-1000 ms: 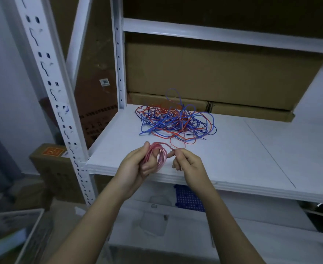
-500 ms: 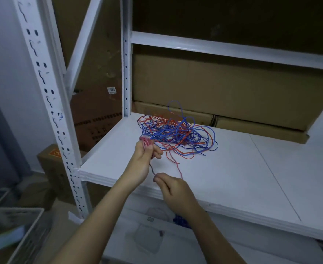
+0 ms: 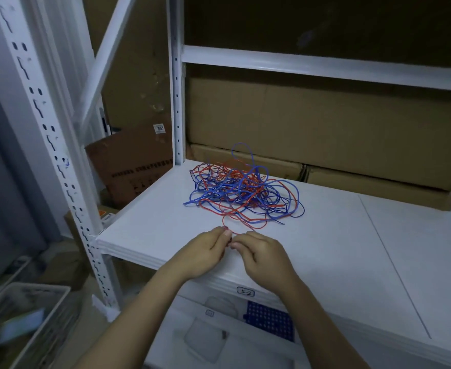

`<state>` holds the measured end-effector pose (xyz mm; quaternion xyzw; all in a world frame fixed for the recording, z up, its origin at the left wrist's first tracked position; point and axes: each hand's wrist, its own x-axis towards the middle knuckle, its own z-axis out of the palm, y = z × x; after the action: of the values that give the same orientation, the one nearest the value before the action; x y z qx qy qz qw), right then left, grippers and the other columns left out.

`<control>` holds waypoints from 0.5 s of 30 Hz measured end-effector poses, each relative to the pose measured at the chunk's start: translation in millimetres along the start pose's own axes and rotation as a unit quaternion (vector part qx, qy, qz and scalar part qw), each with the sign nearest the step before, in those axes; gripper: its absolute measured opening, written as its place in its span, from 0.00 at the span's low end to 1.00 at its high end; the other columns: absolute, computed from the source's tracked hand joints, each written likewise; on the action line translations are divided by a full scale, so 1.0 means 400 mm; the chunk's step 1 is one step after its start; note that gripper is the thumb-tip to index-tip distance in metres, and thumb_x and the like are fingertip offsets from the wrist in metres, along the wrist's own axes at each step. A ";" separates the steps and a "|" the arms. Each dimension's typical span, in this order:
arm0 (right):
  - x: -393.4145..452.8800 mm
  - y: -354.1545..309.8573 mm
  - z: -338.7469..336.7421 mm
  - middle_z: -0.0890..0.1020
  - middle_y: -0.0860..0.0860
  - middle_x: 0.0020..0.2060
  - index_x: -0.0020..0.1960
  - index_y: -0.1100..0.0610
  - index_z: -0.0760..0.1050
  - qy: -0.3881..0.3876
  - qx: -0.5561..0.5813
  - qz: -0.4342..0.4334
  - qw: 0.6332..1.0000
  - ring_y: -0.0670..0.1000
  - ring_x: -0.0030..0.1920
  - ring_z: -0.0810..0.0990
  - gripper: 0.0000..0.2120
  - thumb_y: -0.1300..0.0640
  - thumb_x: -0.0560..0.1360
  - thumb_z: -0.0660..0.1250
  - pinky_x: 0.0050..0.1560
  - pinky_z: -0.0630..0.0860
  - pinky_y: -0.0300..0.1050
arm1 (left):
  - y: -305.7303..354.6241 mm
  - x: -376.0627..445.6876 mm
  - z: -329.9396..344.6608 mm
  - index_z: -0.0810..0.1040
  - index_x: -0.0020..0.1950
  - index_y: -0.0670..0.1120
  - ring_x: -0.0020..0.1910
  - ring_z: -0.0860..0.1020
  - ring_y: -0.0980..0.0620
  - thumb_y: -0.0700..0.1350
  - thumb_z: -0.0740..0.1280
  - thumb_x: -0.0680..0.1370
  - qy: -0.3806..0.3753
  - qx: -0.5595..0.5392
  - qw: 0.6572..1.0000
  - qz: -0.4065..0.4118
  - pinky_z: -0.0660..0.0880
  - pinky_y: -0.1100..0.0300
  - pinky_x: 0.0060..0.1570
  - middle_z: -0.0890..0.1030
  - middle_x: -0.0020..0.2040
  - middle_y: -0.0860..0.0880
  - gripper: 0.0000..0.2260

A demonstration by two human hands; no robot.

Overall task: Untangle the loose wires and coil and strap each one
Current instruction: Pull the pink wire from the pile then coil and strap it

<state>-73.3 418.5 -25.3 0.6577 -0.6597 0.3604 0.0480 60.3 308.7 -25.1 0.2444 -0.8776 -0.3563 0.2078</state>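
pinching a red wire between them, the left hand and right hand are working at six o'clock of the tangle on the shelf; hard pulling is risking tighter knots.

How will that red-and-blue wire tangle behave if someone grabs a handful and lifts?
Probably floppy: the wire tangle lies in thin, loose loops that sag flat on the shelf. Likely light, since the strands are very fine. It would probably lift as one snarled clump, as red and blue strands cross everywhere. The red strand running to the left hand and right hand may drag it.
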 end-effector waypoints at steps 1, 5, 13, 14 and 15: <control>0.006 0.002 -0.006 0.82 0.48 0.42 0.48 0.54 0.81 0.009 0.004 0.002 1.000 0.50 0.43 0.79 0.09 0.56 0.77 0.62 0.43 0.74 0.44 | 0.012 0.000 -0.003 0.71 0.40 0.53 0.32 0.72 0.62 0.55 0.52 0.83 -0.008 -0.016 1.000 -0.011 0.68 0.60 0.41 0.74 0.32 0.55 0.15; 0.034 0.011 -0.026 0.81 0.52 0.38 0.43 0.53 0.80 0.005 0.146 0.103 0.984 0.52 0.41 0.77 0.02 0.59 0.74 0.70 0.45 0.73 0.47 | 0.049 -0.005 -0.022 0.75 0.42 0.45 0.29 0.69 0.56 0.62 0.52 0.78 -0.054 -0.123 0.990 -0.041 0.67 0.64 0.33 0.73 0.29 0.53 0.23; 0.091 0.007 -0.071 0.79 0.43 0.31 0.40 0.53 0.78 0.017 0.324 0.133 0.936 0.37 0.33 0.75 0.11 0.68 0.74 0.69 0.40 0.71 0.30 | 0.077 -0.002 -0.080 0.71 0.39 0.40 0.29 0.62 0.52 0.46 0.56 0.83 -0.095 -0.275 0.957 -0.001 0.61 0.63 0.33 0.62 0.26 0.48 0.16; 0.095 0.003 -0.073 0.79 0.44 0.31 0.40 0.54 0.78 0.016 0.329 0.134 0.935 0.38 0.33 0.75 0.11 0.68 0.74 0.69 0.39 0.71 0.31 | 0.076 0.000 -0.084 0.70 0.36 0.39 0.29 0.62 0.52 0.45 0.55 0.83 -0.090 -0.279 0.956 0.004 0.61 0.64 0.33 0.62 0.26 0.48 0.18; 0.099 0.001 -0.073 0.79 0.44 0.31 0.40 0.54 0.78 0.017 0.338 0.136 0.931 0.38 0.32 0.75 0.10 0.68 0.73 0.69 0.39 0.72 0.31 | 0.074 0.002 -0.087 0.69 0.34 0.39 0.28 0.62 0.52 0.45 0.55 0.83 -0.083 -0.286 0.954 0.007 0.60 0.63 0.32 0.61 0.25 0.48 0.19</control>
<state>-90.8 401.2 17.5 0.5328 -0.5816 0.5757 -0.2155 70.1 308.5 19.5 0.1378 -0.7547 -0.6102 0.1977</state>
